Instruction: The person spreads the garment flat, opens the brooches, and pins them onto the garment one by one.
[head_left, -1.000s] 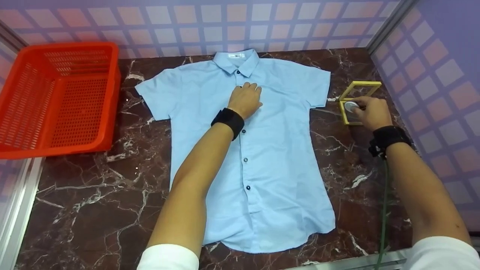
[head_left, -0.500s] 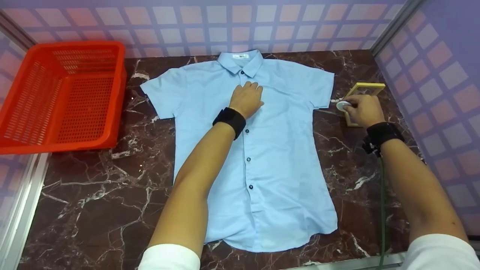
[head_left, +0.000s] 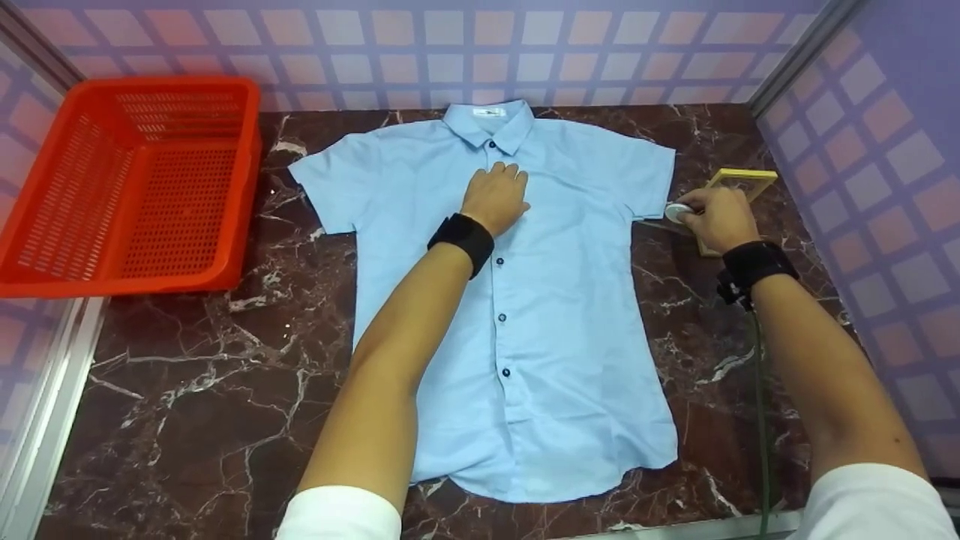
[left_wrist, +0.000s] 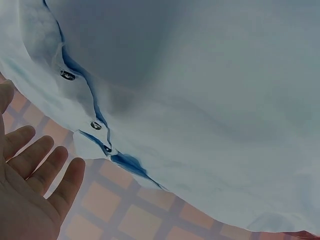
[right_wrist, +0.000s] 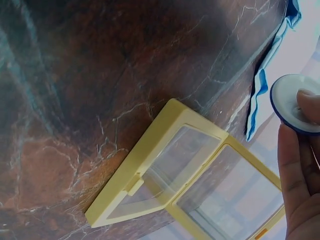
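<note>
A light blue short-sleeved button-up shirt point(head_left: 577, 315) lies spread on the dark marble table, collar away from me. My left hand point(head_left: 496, 201) rests on its front below the collar, over the button line; in the left wrist view the left hand point(left_wrist: 35, 195) has its fingers extended beside the shirt cloth. Between thumb and fingers my right hand point(head_left: 724, 217) pinches a round white disc point(head_left: 676, 213) beside the right sleeve's hem. The right wrist view shows this disc point(right_wrist: 285, 102) with a dark blue rim. Just behind that hand stands a yellow-framed clear case point(right_wrist: 131, 159), lid raised.
A red plastic basket point(head_left: 135, 287) stands at the table's left, with nothing inside. A patterned wall panel point(head_left: 517, 71) runs along the back and another closes the right side. A green cable point(head_left: 760, 420) trails from the right wristband over the front edge.
My right hand has lifted the disc out of the yellow case and carried it left towards the shirt sleeve. The left hand stays on the shirt. The head view has shifted slightly.
</note>
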